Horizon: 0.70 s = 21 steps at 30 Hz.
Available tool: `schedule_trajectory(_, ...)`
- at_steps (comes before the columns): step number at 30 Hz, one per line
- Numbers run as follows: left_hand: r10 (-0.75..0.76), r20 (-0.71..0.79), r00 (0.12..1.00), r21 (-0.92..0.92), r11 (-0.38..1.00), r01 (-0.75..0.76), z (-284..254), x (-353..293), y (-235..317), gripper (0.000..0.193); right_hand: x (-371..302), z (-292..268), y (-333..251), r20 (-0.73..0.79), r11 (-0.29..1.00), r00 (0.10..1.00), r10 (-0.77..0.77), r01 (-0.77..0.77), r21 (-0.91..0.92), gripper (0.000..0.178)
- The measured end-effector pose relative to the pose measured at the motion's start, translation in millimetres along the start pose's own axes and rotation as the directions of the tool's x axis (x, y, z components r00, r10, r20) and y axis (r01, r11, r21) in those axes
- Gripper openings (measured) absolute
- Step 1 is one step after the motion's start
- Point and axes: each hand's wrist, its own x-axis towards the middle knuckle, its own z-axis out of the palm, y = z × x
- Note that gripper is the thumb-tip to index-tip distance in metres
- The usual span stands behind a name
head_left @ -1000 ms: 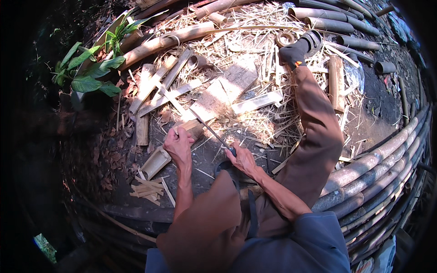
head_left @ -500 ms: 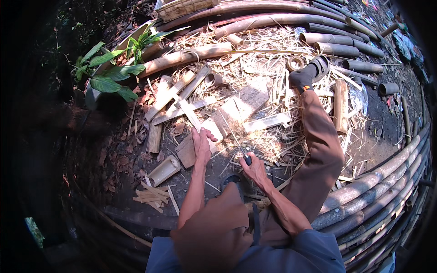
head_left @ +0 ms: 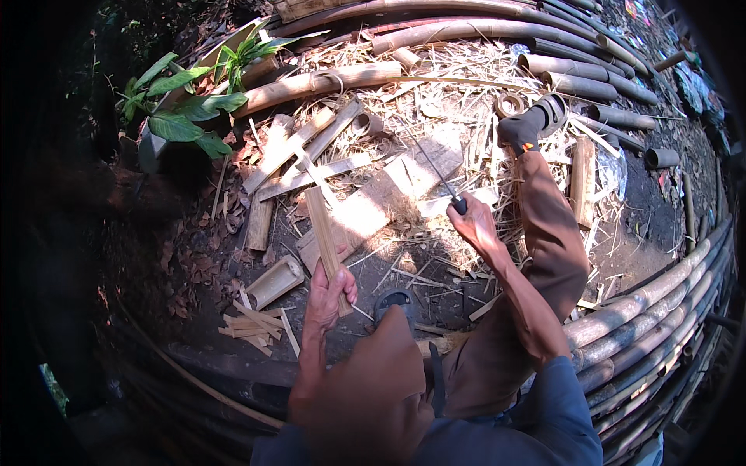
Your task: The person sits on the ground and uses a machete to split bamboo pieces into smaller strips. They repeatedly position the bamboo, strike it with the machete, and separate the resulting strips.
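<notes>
My left hand (head_left: pixel 328 297) is closed round the lower part of a flat split bamboo strip (head_left: pixel 321 225), which points away from me. Held by its dark handle, a knife (head_left: pixel 432 168) with a long thin blade is in my right hand (head_left: pixel 475 223). The blade slants up and to the left, apart from the strip. Beneath both lies a worn wooden plank (head_left: pixel 365 216) on the ground, partly in bright sun. A pale split piece (head_left: pixel 435 203) lies by the right hand.
Split bamboo slats (head_left: pixel 289 149) lie crossed at the left, above a short bamboo half (head_left: pixel 277 282) and a pile of small strips (head_left: pixel 252 326). Shavings (head_left: pixel 474 93) cover the ground ahead. My outstretched leg (head_left: pixel 548 225) and stacked bamboo poles (head_left: pixel 622 322) are at the right.
My left hand has drawn back toward me with the bamboo strip, whose far end is now nearer. My right hand has moved right and farther out with the knife.
</notes>
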Motion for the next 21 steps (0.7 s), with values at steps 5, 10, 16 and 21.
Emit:
schedule_trajectory(5, 0.363, -0.179, 0.915, 0.036, 0.931, -0.362, 4.6, 80.3, -24.6, 0.037, -80.5, 71.0, 11.4, 0.454, 0.915, 0.839, 0.301, -0.388, 0.110, 0.028)
schedule_trajectory(10, 0.326, -0.292, 0.899, 0.064, 0.945, -0.321, -31.2, 119.2, -31.2, 0.038, -75.2, 63.5, -16.0, 0.190, 0.832, 0.928, 0.322, -0.373, 0.412, 0.031)
schedule_trajectory(16, 0.282, -0.428, 0.859, 0.118, 0.959, -0.256, -46.7, 110.4, -48.1, 0.034, -16.2, -15.6, -150.0, -0.215, 0.724, 0.966, -0.146, 0.253, 0.642, 0.024)
schedule_trajectory(21, 0.377, -0.485, 0.789, 0.141, 0.924, -0.354, -28.4, 121.1, -49.1, 0.028, 63.1, 48.8, -105.7, -0.301, 0.768, 0.896, -0.326, 0.437, 0.468, 0.014)
